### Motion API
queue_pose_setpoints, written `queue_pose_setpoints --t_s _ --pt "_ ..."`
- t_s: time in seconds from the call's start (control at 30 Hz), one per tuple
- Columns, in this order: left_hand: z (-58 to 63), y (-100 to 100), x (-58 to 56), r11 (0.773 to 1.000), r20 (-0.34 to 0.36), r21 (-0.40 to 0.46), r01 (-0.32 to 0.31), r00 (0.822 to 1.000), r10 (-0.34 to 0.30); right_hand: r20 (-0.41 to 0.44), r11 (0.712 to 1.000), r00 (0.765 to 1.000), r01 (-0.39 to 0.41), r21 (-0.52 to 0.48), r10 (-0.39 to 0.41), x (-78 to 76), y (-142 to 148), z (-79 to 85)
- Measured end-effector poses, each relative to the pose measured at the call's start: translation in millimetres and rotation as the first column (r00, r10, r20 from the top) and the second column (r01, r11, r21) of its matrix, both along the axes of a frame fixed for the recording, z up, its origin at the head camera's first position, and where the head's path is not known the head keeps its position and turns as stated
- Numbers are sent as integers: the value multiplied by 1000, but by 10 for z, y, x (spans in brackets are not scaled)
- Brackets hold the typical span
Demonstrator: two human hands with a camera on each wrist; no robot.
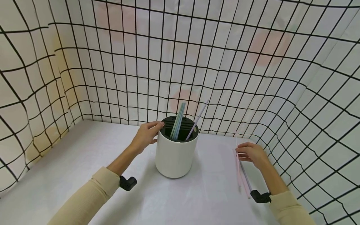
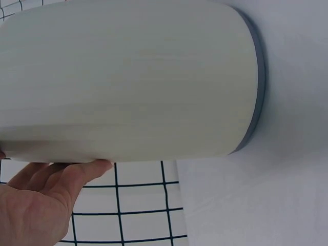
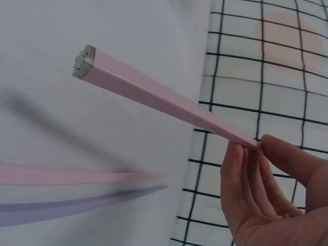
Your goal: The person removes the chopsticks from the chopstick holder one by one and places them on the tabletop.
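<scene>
Holder (image 1: 175, 161) seemingly part filled, three sticks left outside
At centre, the left hand (image 1: 143, 136) rests against its rim, fingers apart; blue-green sticks (image 1: 178, 121) and a lilac stick (image 1: 198, 118) already stand inside; at right, the right hand (image 1: 252, 153) pinches a pink stick (image 3: 154, 94), while another pink stick (image 3: 61, 177) and a purple stick (image 3: 66, 206) lie on the white worktop (image 1: 213, 193), black-gridded pale walls (image 1: 199, 59) behind
</scene>
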State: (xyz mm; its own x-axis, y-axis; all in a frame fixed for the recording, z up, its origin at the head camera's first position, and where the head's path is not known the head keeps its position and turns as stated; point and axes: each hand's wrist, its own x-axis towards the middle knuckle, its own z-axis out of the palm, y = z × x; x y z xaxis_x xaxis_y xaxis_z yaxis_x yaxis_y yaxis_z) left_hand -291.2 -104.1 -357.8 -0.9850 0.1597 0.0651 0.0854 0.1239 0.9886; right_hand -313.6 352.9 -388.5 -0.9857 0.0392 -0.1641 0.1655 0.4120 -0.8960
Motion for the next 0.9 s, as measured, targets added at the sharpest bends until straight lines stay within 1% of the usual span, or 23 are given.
queue_pose_setpoints --t_s 0.17,0.4,0.5,0.57,0.7,0.9 --pt "4 9 -5 1000 -8 -4 0 1000 0 50 1000 999 3 2 -3 34 67 -165" --pt "0 10 -11 1000 2 -12 -5 1000 5 97 1000 995 -16 24 14 23 129 -373" --pt "5 9 -5 1000 1 -13 -12 1000 12 108 999 994 -11 34 7 18 151 -442" --pt "4 6 -2 1000 -3 -12 -10 1000 10 109 999 994 -25 43 20 20 172 -484" --pt "-1 7 1 1000 -11 -9 -6 1000 6 114 998 993 -29 61 22 27 200 -561" --pt "0 12 -3 1000 -3 -3 -12 1000 12 122 995 992 -24 92 13 32 203 -631"
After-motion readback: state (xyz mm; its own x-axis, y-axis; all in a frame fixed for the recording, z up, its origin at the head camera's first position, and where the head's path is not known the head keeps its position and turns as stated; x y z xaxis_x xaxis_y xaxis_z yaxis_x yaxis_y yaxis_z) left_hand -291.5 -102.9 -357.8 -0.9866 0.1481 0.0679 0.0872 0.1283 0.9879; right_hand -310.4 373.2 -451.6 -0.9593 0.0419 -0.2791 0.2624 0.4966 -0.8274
